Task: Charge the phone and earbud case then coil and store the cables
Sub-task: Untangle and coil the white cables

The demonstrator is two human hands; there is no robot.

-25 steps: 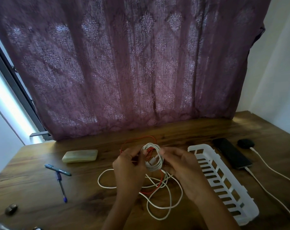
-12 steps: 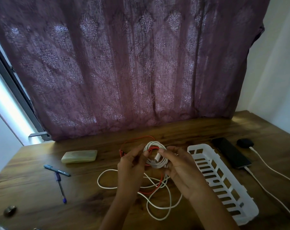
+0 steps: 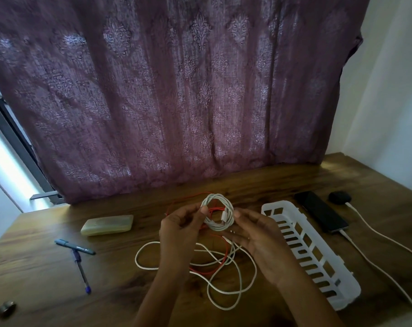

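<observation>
A coiled white cable (image 3: 218,214) is held up over the table between both hands. My left hand (image 3: 180,228) pinches its left side and my right hand (image 3: 254,228) grips its right side near the plug. Below lie a loose white cable (image 3: 223,279) and a red cable (image 3: 209,270), tangled together on the wood. The black phone (image 3: 320,214) lies at the right with a white cable plugged into its near end. Beyond it sits the dark earbud case (image 3: 339,197), also with a white cable attached.
A white slotted basket (image 3: 311,251) lies between my hands and the phone. Two pens (image 3: 78,258) and a pale yellowish case (image 3: 108,224) lie at the left, a metal ring (image 3: 6,308) at the near left corner. A purple curtain (image 3: 176,90) hangs behind the table.
Both hands have lifted the coil slightly higher and turned it so the ring faces the camera more openly. The other things have not moved.
</observation>
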